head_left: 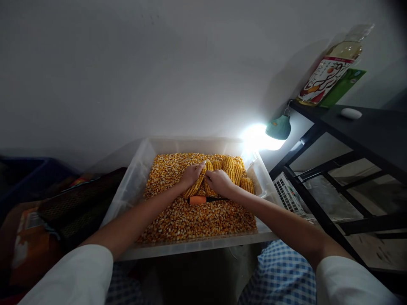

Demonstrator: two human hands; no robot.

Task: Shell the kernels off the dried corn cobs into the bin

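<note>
In the middle of the plastic bin, my left hand (191,174) is closed around a yellow corn cob (195,189) that slants down to the left. Close beside it, my right hand (220,181) has its fingers curled in against the same cob; the fingertips are partly hidden. More corn cobs (229,164) lie together just beyond and right of my hands. Below them rests a tool with an orange handle (197,200) and a dark shaft, on loose corn kernels (200,222). Its tip is hard to make out.
The translucent bin (127,199) stands against a grey wall. A lit lamp (278,127) hangs from a black shelf (375,131) on the right, with a bottle (330,72) on top. A white basket (288,195) is below. Dark mesh bags (82,207) lie left.
</note>
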